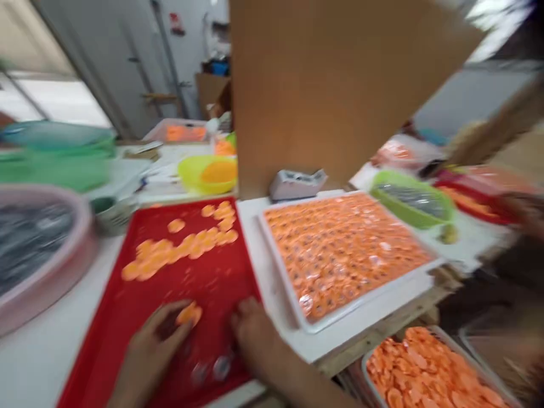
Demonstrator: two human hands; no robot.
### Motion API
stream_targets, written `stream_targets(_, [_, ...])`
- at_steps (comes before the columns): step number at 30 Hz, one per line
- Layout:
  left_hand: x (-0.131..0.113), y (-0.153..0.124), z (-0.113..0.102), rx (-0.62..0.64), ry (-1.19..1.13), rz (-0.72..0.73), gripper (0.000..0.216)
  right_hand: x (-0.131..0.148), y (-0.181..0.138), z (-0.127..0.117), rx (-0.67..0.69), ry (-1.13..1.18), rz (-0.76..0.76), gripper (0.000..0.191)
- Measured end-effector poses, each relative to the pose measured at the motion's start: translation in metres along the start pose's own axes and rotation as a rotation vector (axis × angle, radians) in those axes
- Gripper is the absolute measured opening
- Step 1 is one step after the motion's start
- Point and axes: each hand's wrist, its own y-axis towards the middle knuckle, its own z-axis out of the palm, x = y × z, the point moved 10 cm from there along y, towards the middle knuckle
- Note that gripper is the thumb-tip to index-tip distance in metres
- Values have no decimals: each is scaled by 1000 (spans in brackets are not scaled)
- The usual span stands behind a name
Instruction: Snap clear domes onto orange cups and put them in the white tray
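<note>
My left hand [148, 348] is over the lower part of a red tray [170, 289], thumb and fingers closed on a small orange disc [189, 313]. To its right, my right hand [253, 334] is low over the tray's right side. Its fingers are blurred and point down, so whether they grip anything is hidden. Between and below the hands lie a few small clear round pieces [221, 367]. Farther up the tray, a loose band of orange discs [187, 247] runs from left to upper right.
Right of the red tray stands a white tray [293, 303] packed with rows of orange pieces with clear parts. A pink basin [80, 243] is at left. Green bowls [442, 218] and a cardboard panel [297, 102] stand behind. A bin of orange pieces [425, 374] sits below the table edge.
</note>
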Motion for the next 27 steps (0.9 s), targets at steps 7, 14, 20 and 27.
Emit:
stream_targets(7, [57,-35,-24,-73,-247,-247,40,-12,3,22,149,154,-58,34])
stream_targets(14, [57,-50,-9,41,-344,-197,33,-26,0,19,118,622,208,18])
stream_targets(20, [45,-60,13,109,-393,-164,30,-23,-9,35,168,1122,391,14])
stream_targets(27, [37,-65,32,101,-325,-101,26,-23,-15,32,134,1221,406,14])
